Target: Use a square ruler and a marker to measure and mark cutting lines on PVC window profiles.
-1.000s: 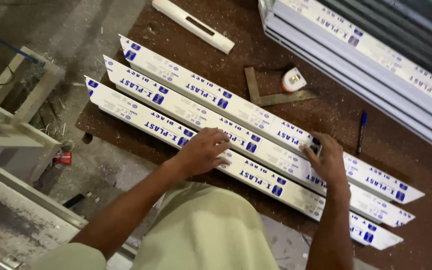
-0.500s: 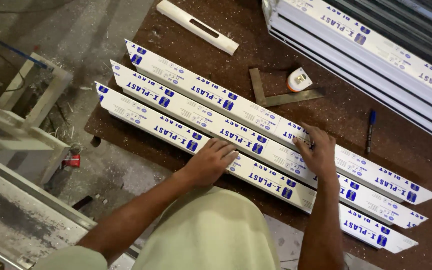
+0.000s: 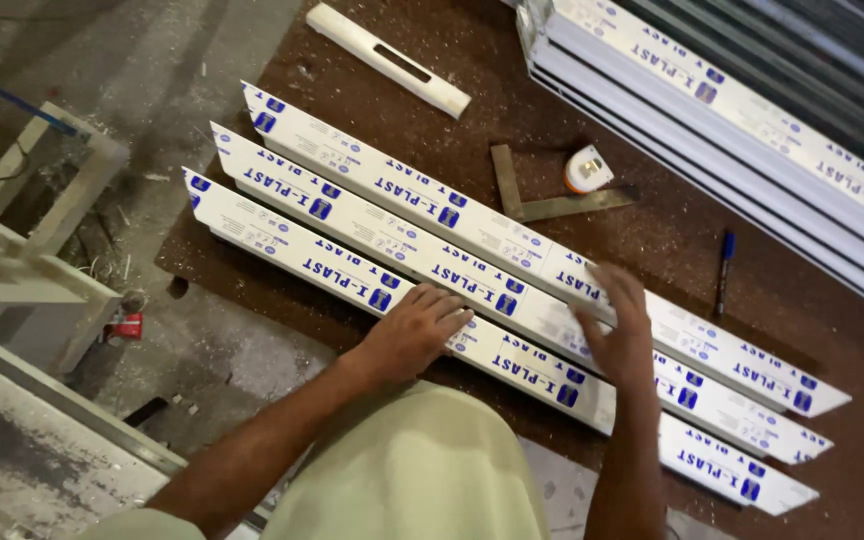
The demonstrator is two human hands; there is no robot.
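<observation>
White plastic profiles [image 3: 372, 215], three long ones with blue markings, lie side by side on the brown sawdusty board [image 3: 772, 300], angled from upper left to lower right and touching or nearly so. Left hand [image 3: 414, 330] is flat, fingers spread, pressing on the nearest strip. Right hand [image 3: 612, 325] is open too, a bit blurred, palm over the middle strip, not gripping anything as far as I can see. My guess on what could go wrong: these things are slick, so a push with flat palms could skate one strip out of line with its neighbours. Metal square [image 3: 542, 200] and tape measure [image 3: 586, 168] sit just beyond them, with a blue pen [image 3: 723, 268] off to the right.
</observation>
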